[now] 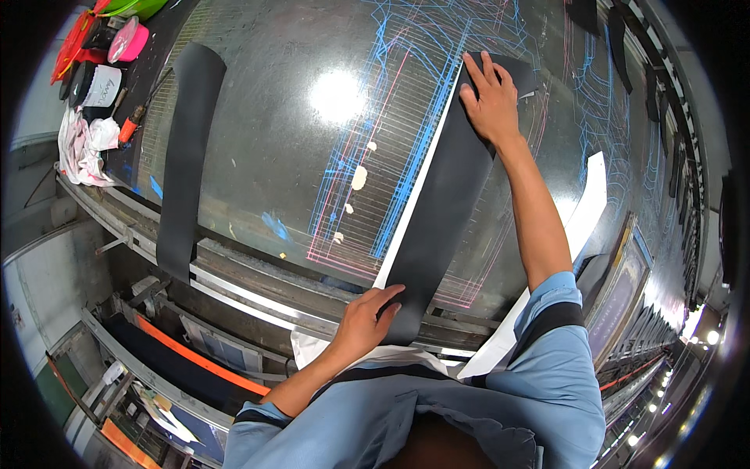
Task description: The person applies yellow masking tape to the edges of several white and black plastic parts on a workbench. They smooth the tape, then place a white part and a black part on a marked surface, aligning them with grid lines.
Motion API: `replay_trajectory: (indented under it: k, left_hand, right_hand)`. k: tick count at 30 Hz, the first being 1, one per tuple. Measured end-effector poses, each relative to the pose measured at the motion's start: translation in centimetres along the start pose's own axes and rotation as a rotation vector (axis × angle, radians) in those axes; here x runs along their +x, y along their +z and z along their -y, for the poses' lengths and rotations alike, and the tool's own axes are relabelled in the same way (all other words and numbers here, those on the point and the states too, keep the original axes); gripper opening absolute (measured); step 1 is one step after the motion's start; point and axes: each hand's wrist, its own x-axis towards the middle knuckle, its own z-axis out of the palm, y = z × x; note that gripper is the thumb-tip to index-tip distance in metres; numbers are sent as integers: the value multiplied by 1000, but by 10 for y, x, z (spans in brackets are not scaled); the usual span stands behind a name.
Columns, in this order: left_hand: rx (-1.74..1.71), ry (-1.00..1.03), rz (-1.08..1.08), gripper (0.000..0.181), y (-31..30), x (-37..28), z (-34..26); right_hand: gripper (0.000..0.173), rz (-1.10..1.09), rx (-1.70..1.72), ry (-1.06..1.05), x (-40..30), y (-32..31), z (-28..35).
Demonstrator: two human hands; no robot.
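A long black fabric strip (448, 193) lies slantwise over the dark printing table (263, 146), its near end hanging past the table's edge. A white edge (417, 190) shows along its left side. Near the far end, my right hand (493, 99) lies flat on the strip with fingers spread. My left hand (366, 319) is at the near end, thumb and index finger apart on top of the strip; its other fingers are partly hidden. Farther left, a second black strip (190, 158) lies across the table and hangs over the rail. Blue and pink lines mark the tabletop.
A white strip (589, 193) passes beneath my right forearm. Beyond it leans a framed printing screen (621, 293). At upper left are a pink tub (129, 41), a labelled jar (98, 85), an orange-handled tool (130, 126) and a stained rag (82, 149). A metal rail (252, 296) borders the table.
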Motion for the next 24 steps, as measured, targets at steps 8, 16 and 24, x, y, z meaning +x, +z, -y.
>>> replay_trajectory:
  k: [8,16,24]
  left_hand:
    - [322,121,-148,39,-2,-6,9]
    - [264,42,-69,44,-10,-6,7]
    - [228,24,-59,59,-12,-5,16]
  right_hand:
    - [57,24,-13,46,0,0,4]
    - [57,-14,-15,37,-2,3,4]
    - [57,-17,-7,37,-1,0,6]
